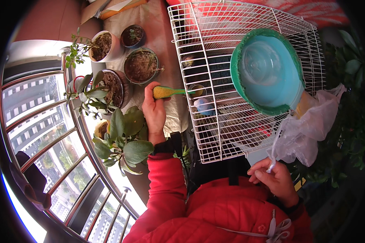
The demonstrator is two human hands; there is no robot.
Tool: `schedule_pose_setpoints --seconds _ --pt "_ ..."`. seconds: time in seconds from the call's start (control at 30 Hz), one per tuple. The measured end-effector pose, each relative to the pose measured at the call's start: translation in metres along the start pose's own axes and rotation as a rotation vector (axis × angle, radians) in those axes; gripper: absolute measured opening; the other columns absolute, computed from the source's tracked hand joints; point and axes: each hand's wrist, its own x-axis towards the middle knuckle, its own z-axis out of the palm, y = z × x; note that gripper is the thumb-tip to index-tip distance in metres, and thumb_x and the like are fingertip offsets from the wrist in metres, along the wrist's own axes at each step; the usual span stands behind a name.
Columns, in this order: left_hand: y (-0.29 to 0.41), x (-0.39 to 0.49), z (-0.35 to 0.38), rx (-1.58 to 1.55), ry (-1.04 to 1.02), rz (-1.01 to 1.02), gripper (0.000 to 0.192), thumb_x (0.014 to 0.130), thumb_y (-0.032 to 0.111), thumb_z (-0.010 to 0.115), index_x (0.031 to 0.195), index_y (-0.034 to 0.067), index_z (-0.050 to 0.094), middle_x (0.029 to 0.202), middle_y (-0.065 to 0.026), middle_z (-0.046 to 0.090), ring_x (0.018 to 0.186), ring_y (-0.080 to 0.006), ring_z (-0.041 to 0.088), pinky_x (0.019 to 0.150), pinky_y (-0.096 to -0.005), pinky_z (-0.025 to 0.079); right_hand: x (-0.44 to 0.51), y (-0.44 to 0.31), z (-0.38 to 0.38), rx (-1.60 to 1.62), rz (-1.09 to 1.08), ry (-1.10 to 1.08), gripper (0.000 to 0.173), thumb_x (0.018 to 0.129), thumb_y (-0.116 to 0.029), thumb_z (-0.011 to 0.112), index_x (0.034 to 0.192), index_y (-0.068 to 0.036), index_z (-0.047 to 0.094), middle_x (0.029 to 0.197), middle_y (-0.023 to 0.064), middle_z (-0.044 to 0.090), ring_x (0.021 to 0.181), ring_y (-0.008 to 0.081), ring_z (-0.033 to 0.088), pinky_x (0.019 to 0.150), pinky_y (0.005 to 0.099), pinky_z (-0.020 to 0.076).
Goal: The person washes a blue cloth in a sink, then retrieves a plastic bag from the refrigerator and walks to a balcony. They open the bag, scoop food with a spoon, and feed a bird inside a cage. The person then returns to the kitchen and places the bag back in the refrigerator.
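My left hand (155,112) grips a green scoop (178,91) heaped with small yellow seed (162,92). Its narrow end reaches the bars of a white wire birdcage (203,42), in front of a small round cup (197,90) inside. A blue and white budgerigar (204,106) sits just below that cup, and a second bird (188,61) is partly hidden behind the bars farther up. The fingers of my right hand (275,180) pinch the twisted end of a clear plastic bag (304,133). Yellowish contents show through the bag beside a turquoise basin (287,79) on the cage.
Potted plants line the left side, among them a pale pot (114,50), a dark pot (133,36) and a broad-leaved plant (137,150) near my left forearm. A metal railing (74,121) runs before the window. Red patterned cloth (316,12) lies behind the cage; foliage (349,130) stands right.
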Motion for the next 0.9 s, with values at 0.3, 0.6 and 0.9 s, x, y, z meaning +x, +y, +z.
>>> schedule_pose_setpoints --seconds 0.3,0.6,0.9 --pt "0.016 -0.001 0.006 0.239 0.030 0.100 0.042 0.074 -0.014 0.036 0.109 0.002 0.052 0.082 -0.0071 0.059 0.072 -0.0146 0.061 0.069 -0.0263 0.049 0.001 0.002 -0.011 0.041 -0.057 -0.006 0.013 0.091 -0.007 0.054 0.097 0.003 0.059 0.088 0.0096 0.064 0.077 0.0137 0.063 0.069 0.0253 0.0516" --pt "0.024 -0.004 0.006 0.446 0.017 0.218 0.036 0.077 -0.012 0.041 0.107 0.002 0.053 0.083 -0.0111 0.060 0.071 -0.0193 0.063 0.066 -0.0297 0.049 0.003 -0.003 0.001 0.000 -0.020 0.007 0.012 0.091 -0.007 0.054 0.097 0.002 0.058 0.089 0.0099 0.063 0.077 0.0139 0.063 0.069 0.0253 0.0516" --pt "0.023 -0.004 0.006 0.442 0.022 0.205 0.034 0.077 -0.011 0.042 0.106 0.002 0.054 0.085 -0.0130 0.060 0.070 -0.0219 0.063 0.065 -0.0315 0.050 0.004 0.003 -0.017 0.039 -0.066 -0.080 0.012 0.091 -0.008 0.054 0.097 0.002 0.057 0.090 0.0098 0.063 0.077 0.0139 0.063 0.069 0.0255 0.0517"
